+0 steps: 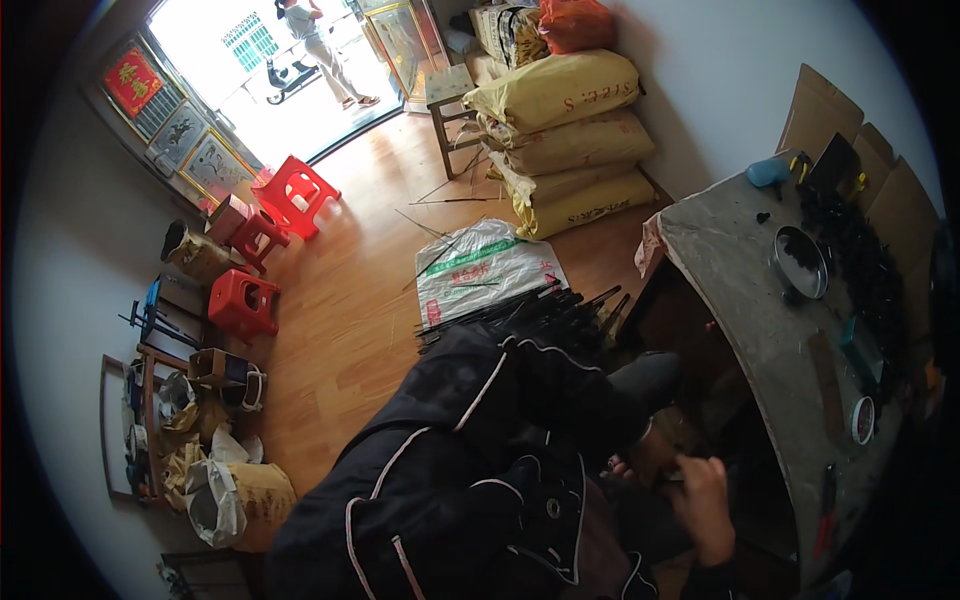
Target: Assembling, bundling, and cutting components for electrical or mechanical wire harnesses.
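My right hand [706,508] is at the lower right beside the workbench, its fingers curled in a pinch. My left hand [655,454] comes out of a dark sleeve [560,395] and lies close against the right one, bent inward and in shadow. Whatever the two hands hold between them is too small and dark to make out. Beyond my left arm, a pile of thin black rods [545,312] lies on a white woven sack [490,262] spread on the floor. My dark jacket with pale piping covers the lower middle.
On my right stands the workbench [740,235], bearing a metal bowl [800,262], a heap of black parts [865,265] and a blue bottle [768,172]. Stacked yellow sacks [570,145] and a wooden stool [450,88] are farther off. Red plastic stools [243,303] line the left; a person [315,45] is outside the doorway.
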`<state>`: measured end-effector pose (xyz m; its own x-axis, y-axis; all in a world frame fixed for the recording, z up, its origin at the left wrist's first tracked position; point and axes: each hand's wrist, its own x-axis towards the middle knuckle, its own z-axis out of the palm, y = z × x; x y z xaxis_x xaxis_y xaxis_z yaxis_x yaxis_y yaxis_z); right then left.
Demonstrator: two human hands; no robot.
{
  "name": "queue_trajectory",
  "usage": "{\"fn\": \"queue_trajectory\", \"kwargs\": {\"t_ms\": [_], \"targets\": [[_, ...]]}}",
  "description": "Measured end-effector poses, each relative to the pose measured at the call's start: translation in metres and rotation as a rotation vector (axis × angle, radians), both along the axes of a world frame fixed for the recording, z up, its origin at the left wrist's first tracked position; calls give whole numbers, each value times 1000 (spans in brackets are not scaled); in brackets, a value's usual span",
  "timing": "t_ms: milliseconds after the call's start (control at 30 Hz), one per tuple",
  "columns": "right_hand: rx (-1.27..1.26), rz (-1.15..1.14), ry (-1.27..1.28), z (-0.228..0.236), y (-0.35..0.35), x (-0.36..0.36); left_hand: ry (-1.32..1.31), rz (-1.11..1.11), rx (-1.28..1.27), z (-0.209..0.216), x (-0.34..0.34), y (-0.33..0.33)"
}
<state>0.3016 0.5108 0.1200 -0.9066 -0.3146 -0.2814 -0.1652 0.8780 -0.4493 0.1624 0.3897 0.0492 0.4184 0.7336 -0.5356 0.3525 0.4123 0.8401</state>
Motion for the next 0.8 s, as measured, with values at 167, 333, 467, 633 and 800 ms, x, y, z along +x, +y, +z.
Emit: {"fn": "queue_trajectory", "kwargs": {"t_ms": [167, 333, 467, 633, 800], "targets": [[-479, -571, 185, 78, -24, -2, 109, 240, 449, 59, -67, 73], [-370, -766, 206, -12, -4, -4, -248, 531, 650, 146, -50, 102], [-963, -814, -62, -113, 41, 11, -642, 726, 701, 103, -8, 101], [-600, -778, -438, -206, -2, 23, -619, 875, 541, -5, 5, 45], [-307, -744, -575, -155, -29, 24, -785, 907, 581, 5, 15, 8]]}}
